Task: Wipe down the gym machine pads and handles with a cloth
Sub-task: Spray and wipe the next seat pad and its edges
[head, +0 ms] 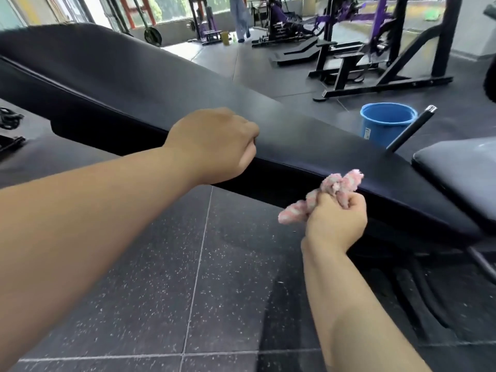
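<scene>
Right grip [338,218] squeezes the cloth [341,182] beside the pad [134,76]; left grip [212,143] curls over its edge. Wiping seems unfinished.

Dark speckled rubber floor tiles [150,291] are laid throughout, split by pale seams. Black-and-purple steel gym machines [284,20] are parked at the back, daylight is let in through big windows [171,9], and a round blue plastic bucket [386,122] is set on the floor.
</scene>
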A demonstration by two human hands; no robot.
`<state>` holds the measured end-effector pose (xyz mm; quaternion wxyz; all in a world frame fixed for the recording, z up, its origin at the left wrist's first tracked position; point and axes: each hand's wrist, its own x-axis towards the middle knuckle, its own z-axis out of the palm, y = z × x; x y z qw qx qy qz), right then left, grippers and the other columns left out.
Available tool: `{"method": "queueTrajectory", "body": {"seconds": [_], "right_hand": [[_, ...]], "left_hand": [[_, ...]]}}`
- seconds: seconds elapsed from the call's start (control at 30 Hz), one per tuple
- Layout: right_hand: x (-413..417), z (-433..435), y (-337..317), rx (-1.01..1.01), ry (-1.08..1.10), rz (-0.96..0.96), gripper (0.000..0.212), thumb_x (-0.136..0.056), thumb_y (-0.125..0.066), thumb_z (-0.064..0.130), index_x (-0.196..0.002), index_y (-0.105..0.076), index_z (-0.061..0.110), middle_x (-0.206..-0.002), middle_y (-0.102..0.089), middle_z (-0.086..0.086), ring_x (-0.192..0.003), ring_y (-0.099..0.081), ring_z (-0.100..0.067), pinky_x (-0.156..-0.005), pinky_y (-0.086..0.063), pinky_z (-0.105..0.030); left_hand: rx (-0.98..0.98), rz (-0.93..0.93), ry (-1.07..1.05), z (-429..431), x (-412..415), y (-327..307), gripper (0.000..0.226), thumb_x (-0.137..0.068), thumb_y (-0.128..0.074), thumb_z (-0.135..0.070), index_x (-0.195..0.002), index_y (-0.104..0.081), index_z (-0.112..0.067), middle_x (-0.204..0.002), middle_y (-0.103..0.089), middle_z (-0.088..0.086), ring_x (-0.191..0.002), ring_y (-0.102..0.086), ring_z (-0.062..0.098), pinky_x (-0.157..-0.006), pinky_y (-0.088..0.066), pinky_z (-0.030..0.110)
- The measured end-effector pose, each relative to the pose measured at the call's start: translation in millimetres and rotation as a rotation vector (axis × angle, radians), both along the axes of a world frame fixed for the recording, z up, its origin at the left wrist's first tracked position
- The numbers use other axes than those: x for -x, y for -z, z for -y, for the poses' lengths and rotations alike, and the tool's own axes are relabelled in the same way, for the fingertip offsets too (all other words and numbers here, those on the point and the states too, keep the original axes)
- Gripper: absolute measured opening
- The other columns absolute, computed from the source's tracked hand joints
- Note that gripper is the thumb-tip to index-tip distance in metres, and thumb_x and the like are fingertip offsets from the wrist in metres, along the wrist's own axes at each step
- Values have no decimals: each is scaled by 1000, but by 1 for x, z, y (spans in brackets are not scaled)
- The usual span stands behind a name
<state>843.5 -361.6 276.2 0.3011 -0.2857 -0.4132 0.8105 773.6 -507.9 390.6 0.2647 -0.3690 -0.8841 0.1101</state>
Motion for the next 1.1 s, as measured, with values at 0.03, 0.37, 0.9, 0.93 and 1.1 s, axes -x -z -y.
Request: {"method": "queueTrajectory", "body": {"seconds": [0.03,0.37,0.9,0.93,1.1], "right_hand": [[4,17,-3,56,-53,-24,33,-97,-52,6,-68,-42,18,-53,-48,-7,-42,-45,-28,-44,-45,-47],[-31,4,-13,-92,-85,-70,27,-88,-67,-2,-74,-50,14,-46,-52,16,-44,-48,4,-55,-41,-21],[-27,92,-47,-323,-334,-45,21,-79,-79,16,-70,-61,16,-59,-61,9,-56,-54,-5,-54,-44,-27],[-28,89,-47,-283,-363,-50,19,-81,-79,15,-70,-63,14,-61,-62,6,-59,-57,-8,-56,-46,-29],[-22,100,-71,-201,-620,-122,24,-94,-67,16,-72,-77,13,-76,-74,-1,-74,-70,-10,-64,-52,-24]], "left_hand": [[7,-5,-6,-1,0,0,42,-85,-21,-33,-86,-58,-14,-80,-61,1,-80,-56,28,-61,-47,39],[-256,-22,250,38,-41,20,29,-82,-46,-14,-90,-73,-9,-103,-74,5,-98,-66,28,-84,-48,38],[-1339,714,-136,70,-94,40,62,-89,-65,-20,-115,-38,-69,-125,-48,-25,-94,-65,-3,-82,-49,11],[-1350,734,-111,64,-95,41,64,-89,-66,-18,-118,-39,-68,-126,-46,-25,-93,-65,-5,-81,-50,12],[-1424,615,-1,39,-93,57,60,-88,-65,-18,-118,-48,-66,-127,-43,-20,-107,-53,-12,-84,-46,7]]}}
